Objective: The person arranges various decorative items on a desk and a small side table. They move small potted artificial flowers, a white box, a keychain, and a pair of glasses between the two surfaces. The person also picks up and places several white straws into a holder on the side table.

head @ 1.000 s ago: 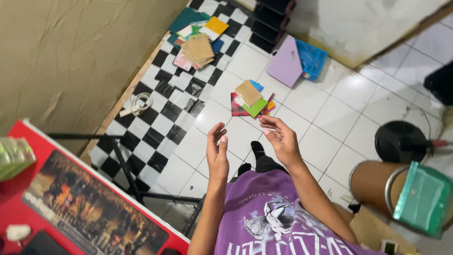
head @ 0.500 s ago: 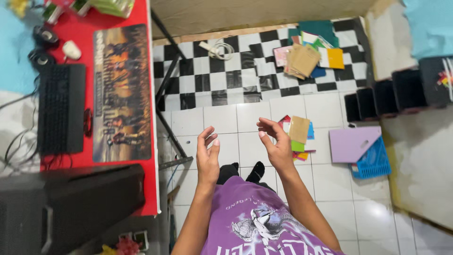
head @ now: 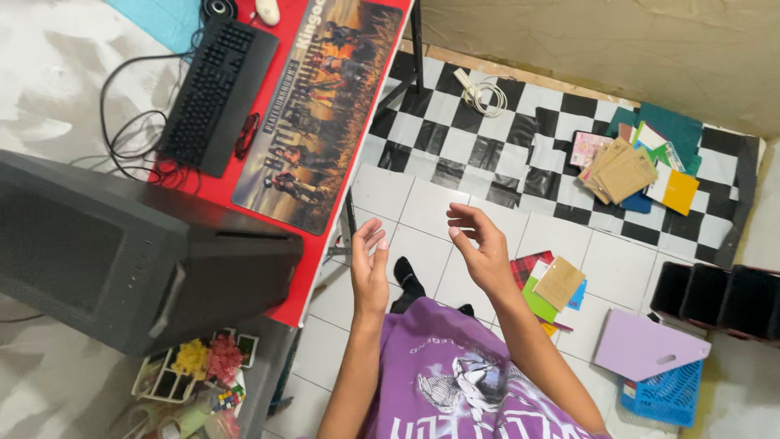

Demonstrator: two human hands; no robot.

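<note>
**Hovering with both hands free above the tiled floor**

Standing on the white-tiled floor [head: 422, 207] beside the red counter [head: 305, 280], the person holds both hands up at chest height, holding nothing. The left hand [head: 370, 272] is edge-on, its fingers straight and close together; the right hand [head: 486, 248] is open with its fingers loosely curled and spread. Nearest lies a small pile of coloured cards [head: 552, 284], on the floor just right of the right hand. No grasp appears begun; a reach down to the pile would call for bending low.
</note>
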